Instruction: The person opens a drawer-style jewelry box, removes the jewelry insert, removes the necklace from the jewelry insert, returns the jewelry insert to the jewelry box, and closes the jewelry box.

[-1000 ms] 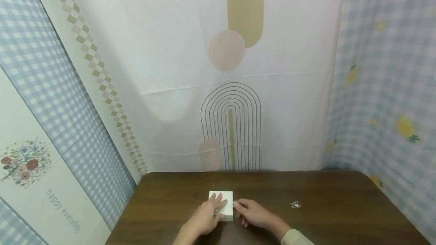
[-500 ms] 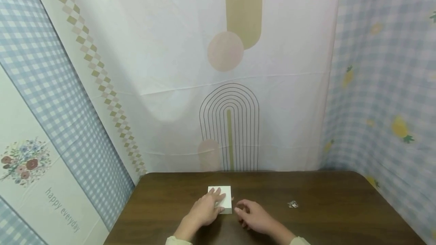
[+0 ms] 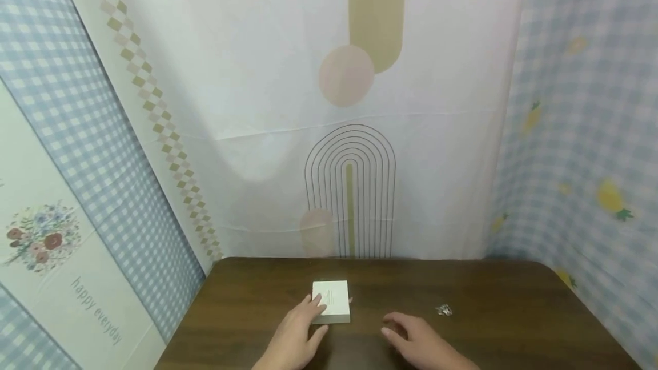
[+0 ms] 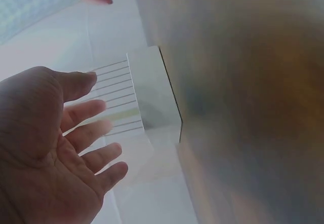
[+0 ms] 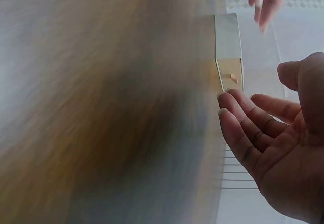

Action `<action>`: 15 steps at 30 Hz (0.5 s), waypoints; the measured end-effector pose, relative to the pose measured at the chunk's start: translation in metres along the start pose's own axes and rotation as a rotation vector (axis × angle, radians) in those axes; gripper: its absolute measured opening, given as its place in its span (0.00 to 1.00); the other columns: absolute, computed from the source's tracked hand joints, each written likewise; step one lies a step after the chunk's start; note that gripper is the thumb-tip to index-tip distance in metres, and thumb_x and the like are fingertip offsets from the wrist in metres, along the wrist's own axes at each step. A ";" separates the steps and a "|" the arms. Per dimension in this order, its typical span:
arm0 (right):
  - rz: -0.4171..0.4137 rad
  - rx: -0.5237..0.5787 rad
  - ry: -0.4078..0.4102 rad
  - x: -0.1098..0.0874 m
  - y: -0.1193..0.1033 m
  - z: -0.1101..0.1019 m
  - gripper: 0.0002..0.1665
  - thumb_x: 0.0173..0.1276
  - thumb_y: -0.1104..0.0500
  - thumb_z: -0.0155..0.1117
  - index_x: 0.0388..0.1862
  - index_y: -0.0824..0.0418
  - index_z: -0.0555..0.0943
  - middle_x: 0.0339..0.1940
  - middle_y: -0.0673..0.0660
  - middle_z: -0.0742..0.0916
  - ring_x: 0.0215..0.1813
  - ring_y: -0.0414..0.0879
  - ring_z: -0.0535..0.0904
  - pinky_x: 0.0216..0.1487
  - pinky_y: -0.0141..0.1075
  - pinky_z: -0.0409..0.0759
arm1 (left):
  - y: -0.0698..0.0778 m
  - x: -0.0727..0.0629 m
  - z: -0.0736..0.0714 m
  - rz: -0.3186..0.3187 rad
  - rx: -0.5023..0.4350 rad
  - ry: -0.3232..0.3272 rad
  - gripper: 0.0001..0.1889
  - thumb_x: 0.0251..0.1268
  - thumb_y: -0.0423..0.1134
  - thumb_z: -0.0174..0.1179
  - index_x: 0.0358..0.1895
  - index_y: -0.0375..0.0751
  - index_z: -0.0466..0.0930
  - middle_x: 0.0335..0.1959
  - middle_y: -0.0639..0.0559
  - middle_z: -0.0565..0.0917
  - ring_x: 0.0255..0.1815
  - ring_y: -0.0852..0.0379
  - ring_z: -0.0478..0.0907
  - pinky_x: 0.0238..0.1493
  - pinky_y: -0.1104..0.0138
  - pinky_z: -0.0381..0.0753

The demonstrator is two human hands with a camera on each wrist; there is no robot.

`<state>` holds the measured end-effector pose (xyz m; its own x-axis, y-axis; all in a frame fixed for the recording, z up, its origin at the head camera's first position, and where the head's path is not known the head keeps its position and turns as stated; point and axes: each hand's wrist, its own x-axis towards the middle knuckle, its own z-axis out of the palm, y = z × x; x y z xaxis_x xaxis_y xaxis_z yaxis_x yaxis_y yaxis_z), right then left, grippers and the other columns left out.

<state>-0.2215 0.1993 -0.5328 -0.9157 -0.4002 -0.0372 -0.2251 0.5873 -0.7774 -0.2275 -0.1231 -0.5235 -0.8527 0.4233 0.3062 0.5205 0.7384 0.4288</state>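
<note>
A small white box [image 3: 335, 301] lies on the brown table, with small print on its top. A short pinkish tab [image 5: 232, 77] sticks out of its tan end, best seen in the right wrist view. My left hand [image 3: 295, 333] is at the box's near left corner; in the left wrist view its loosely bent fingers [image 4: 90, 135] hold nothing and appear off the box [image 4: 154, 89]. To the right of the box, my right hand [image 3: 418, 340] hovers with relaxed, slightly bent fingers [image 5: 238, 133] and holds nothing.
On the brown table [image 3: 514, 324], a little pile of small shiny metal pieces [image 3: 444, 310] lies beyond my right hand, too small to identify. A white patterned cloth [image 3: 257, 187] hangs behind the table's far edge, with checked cloth [image 3: 565, 130] at the right side.
My left hand has drawn back from the top of the box toward its near left corner. My right hand has left the box's right side and moved right.
</note>
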 end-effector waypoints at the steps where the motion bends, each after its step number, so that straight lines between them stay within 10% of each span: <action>1: 0.008 -0.002 -0.013 -0.002 0.006 -0.001 0.29 0.84 0.44 0.58 0.68 0.64 0.81 0.55 0.55 0.91 0.47 0.41 0.86 0.43 0.36 0.85 | -0.001 -0.005 -0.002 -0.011 0.012 -0.016 0.22 0.75 0.45 0.66 0.66 0.39 0.83 0.74 0.41 0.80 0.75 0.34 0.77 0.69 0.35 0.79; 8: 0.004 -0.011 -0.059 -0.017 0.076 0.007 0.30 0.82 0.40 0.60 0.65 0.63 0.82 0.41 0.41 0.91 0.38 0.28 0.82 0.36 0.30 0.81 | -0.020 -0.037 -0.012 -0.067 0.139 -0.044 0.23 0.73 0.49 0.66 0.63 0.40 0.86 0.68 0.41 0.86 0.67 0.36 0.84 0.60 0.39 0.87; 15: 0.017 -0.116 -0.015 -0.041 0.038 0.001 0.26 0.82 0.46 0.62 0.59 0.68 0.84 0.39 0.50 0.92 0.37 0.32 0.83 0.37 0.34 0.82 | -0.023 -0.043 -0.010 -0.102 0.165 -0.027 0.23 0.72 0.51 0.66 0.61 0.41 0.87 0.65 0.45 0.88 0.66 0.39 0.85 0.58 0.40 0.87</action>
<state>-0.1924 0.2373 -0.5615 -0.9149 -0.3992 -0.0601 -0.2470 0.6712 -0.6989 -0.2025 -0.1634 -0.5382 -0.9028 0.3539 0.2445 0.4186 0.8533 0.3107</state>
